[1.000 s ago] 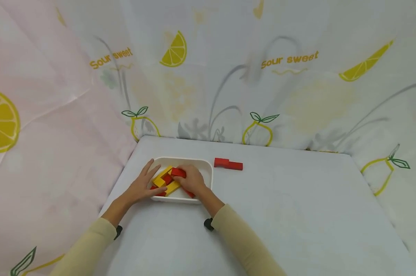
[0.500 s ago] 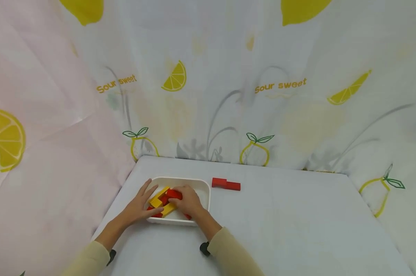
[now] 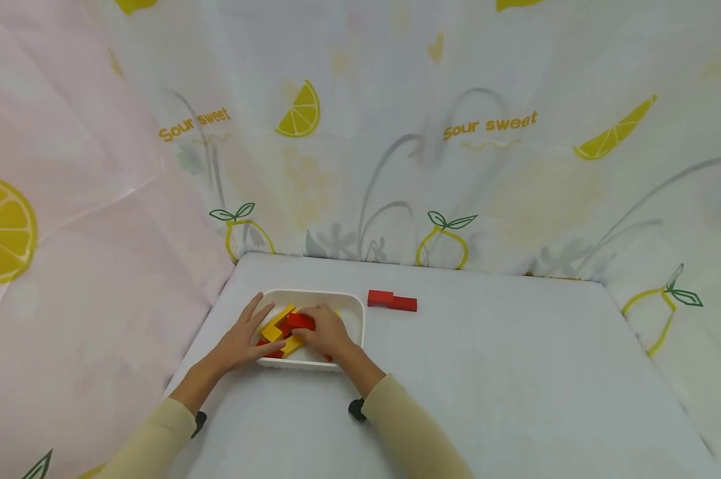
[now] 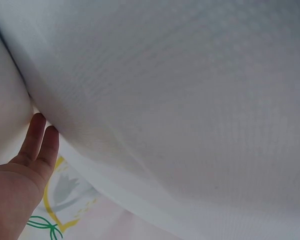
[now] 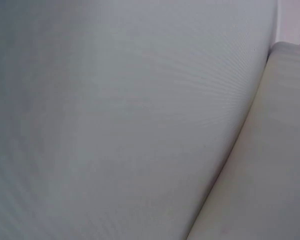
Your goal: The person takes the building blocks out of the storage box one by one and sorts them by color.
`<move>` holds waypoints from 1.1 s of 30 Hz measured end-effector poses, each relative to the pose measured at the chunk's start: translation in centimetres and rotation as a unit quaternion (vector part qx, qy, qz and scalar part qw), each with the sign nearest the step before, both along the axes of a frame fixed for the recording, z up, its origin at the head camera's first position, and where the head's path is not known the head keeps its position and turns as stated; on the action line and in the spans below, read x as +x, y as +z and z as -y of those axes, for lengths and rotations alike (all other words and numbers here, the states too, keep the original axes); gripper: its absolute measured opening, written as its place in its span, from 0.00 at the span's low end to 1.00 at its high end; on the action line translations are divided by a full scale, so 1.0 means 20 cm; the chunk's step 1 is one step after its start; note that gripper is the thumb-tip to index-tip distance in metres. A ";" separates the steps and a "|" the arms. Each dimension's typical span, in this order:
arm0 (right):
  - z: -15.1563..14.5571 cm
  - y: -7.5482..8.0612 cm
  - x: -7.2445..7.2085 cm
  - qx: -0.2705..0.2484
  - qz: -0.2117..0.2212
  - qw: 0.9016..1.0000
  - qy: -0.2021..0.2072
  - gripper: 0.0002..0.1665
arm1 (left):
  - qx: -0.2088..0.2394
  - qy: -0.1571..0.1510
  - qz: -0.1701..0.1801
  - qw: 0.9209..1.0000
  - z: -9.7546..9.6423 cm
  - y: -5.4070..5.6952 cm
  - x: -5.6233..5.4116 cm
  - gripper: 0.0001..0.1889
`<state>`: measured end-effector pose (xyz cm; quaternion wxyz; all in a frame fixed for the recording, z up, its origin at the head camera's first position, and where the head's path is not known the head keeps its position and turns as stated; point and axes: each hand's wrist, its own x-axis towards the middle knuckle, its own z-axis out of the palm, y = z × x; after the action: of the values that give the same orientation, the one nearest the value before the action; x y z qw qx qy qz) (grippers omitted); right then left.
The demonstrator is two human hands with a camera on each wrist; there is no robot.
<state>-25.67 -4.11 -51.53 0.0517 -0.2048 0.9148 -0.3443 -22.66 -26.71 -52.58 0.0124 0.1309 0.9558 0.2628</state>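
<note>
A white plastic tray [image 3: 361, 332] holds several red and yellow rectangular blocks, piled at its left and middle. My right hand [image 3: 329, 332] reaches into it and pinches a red block [image 3: 301, 322] between thumb and fingers, on top of the pile. My left hand [image 3: 239, 342] lies at the tray's left side with its fingers spread along the rim. Its thumb reaches over a red block [image 3: 269, 350] and close to a yellow block [image 3: 292, 345]. The left wrist view shows two straight fingers [image 4: 49, 145] against the tray's outer wall. The right palm hides part of the pile.
Two red blocks [image 3: 392, 301] lie end to end on the white table [image 3: 486, 372], just right of the tray. Cloth walls [image 3: 360, 166] with lemon prints rise behind the table and on its left side.
The head view has tilted, shifting everything in it. Within the tray, my right hand has moved slightly left and nearer with the red block. A bit of yellow now shows behind that hand.
</note>
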 end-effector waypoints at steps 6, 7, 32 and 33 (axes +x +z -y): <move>0.01 -0.02 0.00 -0.008 -0.006 1.000 0.006 0.27 | 0.005 0.004 0.012 1.000 0.00 -0.01 0.01 0.50; 0.01 -0.01 0.00 -0.012 -0.004 1.000 0.007 0.27 | 0.006 0.004 0.015 1.000 0.00 -0.01 0.01 0.51; -0.31 0.23 0.00 -0.026 -0.082 0.994 0.062 0.26 | -0.004 -0.008 0.001 1.000 0.01 -0.01 0.00 0.50; -0.33 0.23 0.00 -0.023 -0.084 0.994 0.061 0.26 | -0.004 -0.007 0.002 1.000 0.01 -0.01 0.00 0.50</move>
<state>-25.73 2.50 -46.98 -0.0095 -0.2892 0.8937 -0.3427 -22.64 -26.92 -52.87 0.0168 0.1370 0.9558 0.2596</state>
